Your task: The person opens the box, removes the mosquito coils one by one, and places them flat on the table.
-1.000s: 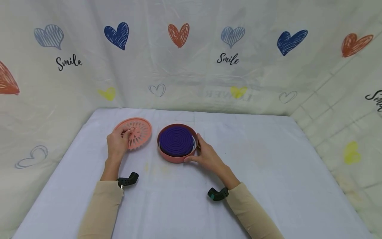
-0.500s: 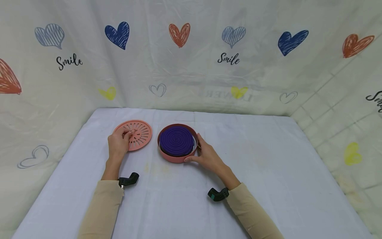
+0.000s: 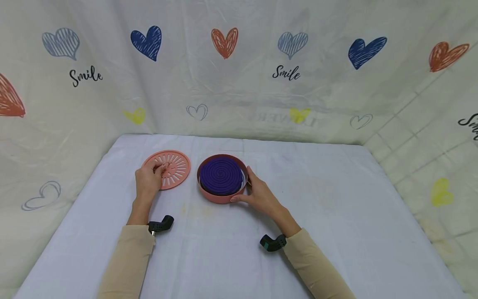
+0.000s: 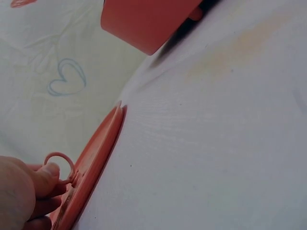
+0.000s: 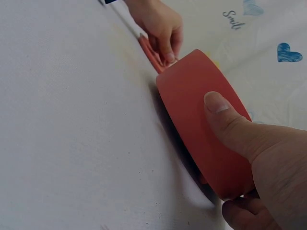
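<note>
My left hand (image 3: 149, 177) pinches the thin ring handle (image 4: 60, 155) of a round coral-pink slotted lid (image 3: 179, 170), left of centre in the head view. The lid lies about flat on the white cloth. Just right of it stands a round coral-pink tin (image 3: 218, 199) holding a purple spiral mosquito coil (image 3: 221, 176). Thumb and fingers of my right hand (image 3: 261, 195) grip the tin's right side. In the right wrist view the thumb presses its outer wall (image 5: 201, 124), with the other fingers partly hidden.
A white cloth (image 3: 209, 257) covers the table. Behind it hangs a pale curtain (image 3: 246, 91) printed with hearts and "Smile". Each wrist wears a black camera mount, one on the left (image 3: 161, 224) and one on the right (image 3: 272, 243).
The lid, tilted and blurred a second ago, has come down and now lies flatter on the cloth, still in my left hand. The right hand and tin have not visibly moved.
</note>
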### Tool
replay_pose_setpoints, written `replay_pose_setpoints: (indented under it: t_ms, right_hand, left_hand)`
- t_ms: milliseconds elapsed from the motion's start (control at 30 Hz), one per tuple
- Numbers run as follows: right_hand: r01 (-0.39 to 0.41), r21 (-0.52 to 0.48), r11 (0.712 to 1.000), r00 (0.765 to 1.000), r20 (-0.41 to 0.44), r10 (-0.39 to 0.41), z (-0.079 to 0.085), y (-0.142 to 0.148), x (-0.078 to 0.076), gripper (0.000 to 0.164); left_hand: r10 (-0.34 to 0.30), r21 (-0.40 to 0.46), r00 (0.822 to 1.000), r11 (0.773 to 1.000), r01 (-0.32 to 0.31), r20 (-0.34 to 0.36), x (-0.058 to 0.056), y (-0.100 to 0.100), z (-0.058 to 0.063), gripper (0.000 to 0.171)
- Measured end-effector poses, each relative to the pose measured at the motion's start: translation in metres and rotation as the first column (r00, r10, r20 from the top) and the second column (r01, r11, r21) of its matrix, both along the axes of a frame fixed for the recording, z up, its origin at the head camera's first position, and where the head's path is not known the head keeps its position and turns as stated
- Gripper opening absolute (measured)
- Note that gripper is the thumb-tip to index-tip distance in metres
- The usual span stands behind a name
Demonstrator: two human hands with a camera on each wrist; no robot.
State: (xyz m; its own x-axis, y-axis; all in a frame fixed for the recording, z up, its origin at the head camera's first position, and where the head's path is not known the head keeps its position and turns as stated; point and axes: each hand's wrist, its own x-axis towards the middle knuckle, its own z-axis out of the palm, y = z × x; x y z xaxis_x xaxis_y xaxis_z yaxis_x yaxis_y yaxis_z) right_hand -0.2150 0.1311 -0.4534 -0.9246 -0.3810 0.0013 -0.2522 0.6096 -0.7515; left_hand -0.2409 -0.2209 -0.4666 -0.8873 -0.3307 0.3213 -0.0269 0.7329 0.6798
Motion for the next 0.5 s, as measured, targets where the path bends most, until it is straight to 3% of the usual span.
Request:
replay_pose_setpoints:
  t_ms: [500]
  right_hand:
    - [0.009,0.005,1.000,1.000,0.009,-0.009,-0.0002,-0.0010,-0.0002,0.125]
  left_hand:
    - [-0.004,0.005,0.999,1.000,0.004,0.042,-0.0009,-0.0019,-0.0024,0.024]
